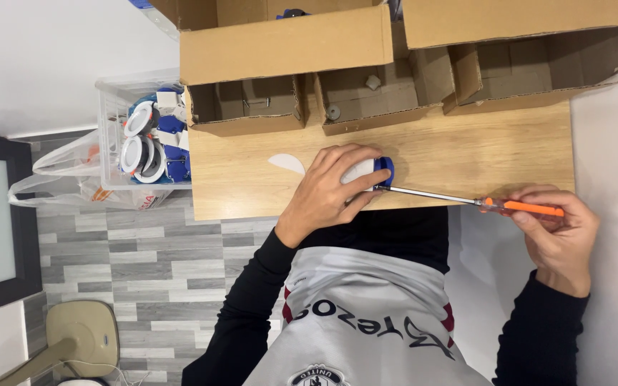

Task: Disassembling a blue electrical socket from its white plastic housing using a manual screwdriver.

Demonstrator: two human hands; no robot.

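Observation:
My left hand (327, 191) is closed over a small white and blue fitting (375, 170) and presses it onto the wooden table (481, 146) near its front edge. My right hand (558, 232) grips the orange handle of a screwdriver (520, 207). Its long metal shaft runs left and the tip meets the blue end of the fitting. A flat white half-round piece (286, 163) lies on the table just left of my left hand.
Three open cardboard boxes (384, 100) stand along the far side of the table, with small parts inside. A clear plastic bin (126, 136) of white and blue round fittings sits left of the table, beside a plastic bag (66, 175).

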